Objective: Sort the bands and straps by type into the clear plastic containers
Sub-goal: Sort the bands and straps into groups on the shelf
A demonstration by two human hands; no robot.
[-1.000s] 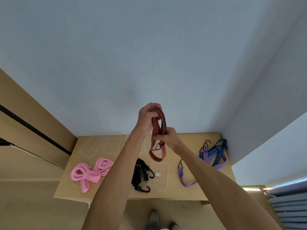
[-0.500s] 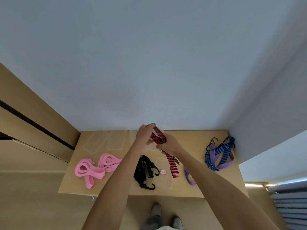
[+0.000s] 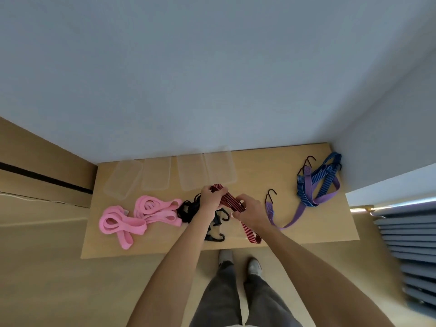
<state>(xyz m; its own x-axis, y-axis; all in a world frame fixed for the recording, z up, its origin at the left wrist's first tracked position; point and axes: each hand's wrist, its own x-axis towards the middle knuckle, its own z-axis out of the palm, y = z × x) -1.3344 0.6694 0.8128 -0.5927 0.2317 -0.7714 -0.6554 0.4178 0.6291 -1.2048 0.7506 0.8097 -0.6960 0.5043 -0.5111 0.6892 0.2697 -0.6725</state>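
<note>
Both hands hold a red striped bungee strap (image 3: 232, 201) just above the wooden table (image 3: 306, 232). My left hand (image 3: 210, 197) grips its folded far end; my right hand (image 3: 250, 210) pinches it further along, and the tail (image 3: 252, 234) runs toward the table's near edge. Black hooked straps (image 3: 188, 208) lie under my left forearm, over a clear container (image 3: 233, 228) that is mostly hidden. Pink bands (image 3: 141, 215) lie at the left. A purple strap (image 3: 271, 212) and a blue and purple tangle (image 3: 318, 182) lie at the right.
Several clear plastic trays or lids (image 3: 155, 177) lie in a row along the back of the table against the grey wall (image 3: 212, 79). A wooden panel (image 3: 35, 171) stands at the left, a grey slatted unit (image 3: 410, 251) at the right. My legs and shoes (image 3: 238, 263) show below.
Both hands have come down from chest height to just above the table with the red strap, and the strap now stretches out lengthwise toward the near edge. The camera has tilted down.
</note>
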